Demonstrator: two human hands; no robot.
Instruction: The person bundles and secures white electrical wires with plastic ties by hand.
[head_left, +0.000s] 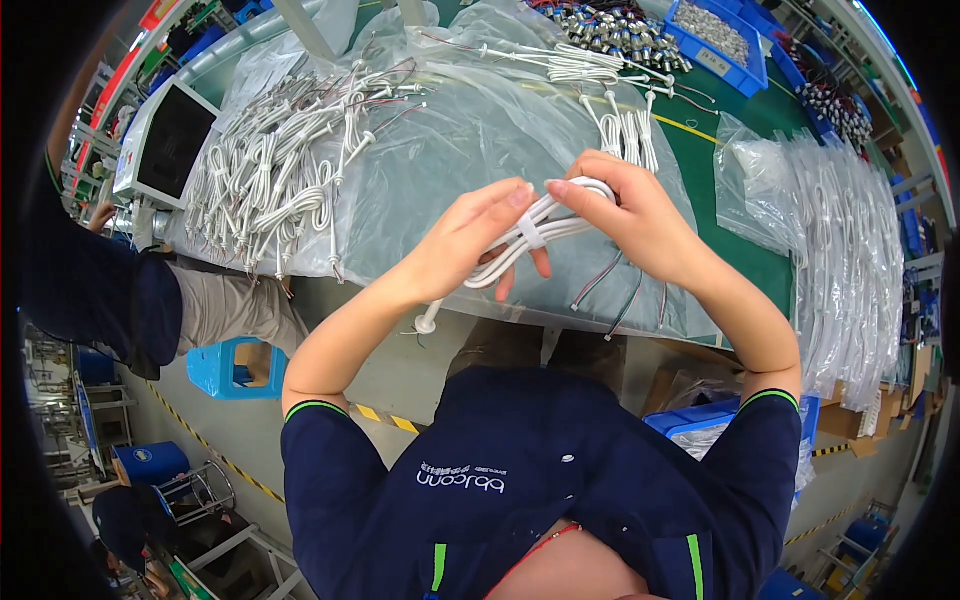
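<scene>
Above the near edge of the table, both hands hold a coiled white cable [565, 222], with a white strap [531, 232] wrapped round its middle. My left hand [470, 238] closes on the left end of the coil, its thumb on top and some fingers showing underneath. Gripping the right end is my right hand [630, 212], thumb over the loops. A white plug-like end [427, 322] hangs below my left wrist. Thin dark and coloured wire ends [622, 305] dangle below my right hand.
Clear plastic sheeting [430, 170] covers the table. A heap of bundled white cables [265, 170] lies left, beside a monitor [172, 140]. More bundles [628, 138] lie beyond my right hand. Bagged cables [845, 250] and a blue bin [745, 75] are right. Another person [110, 270] stands left.
</scene>
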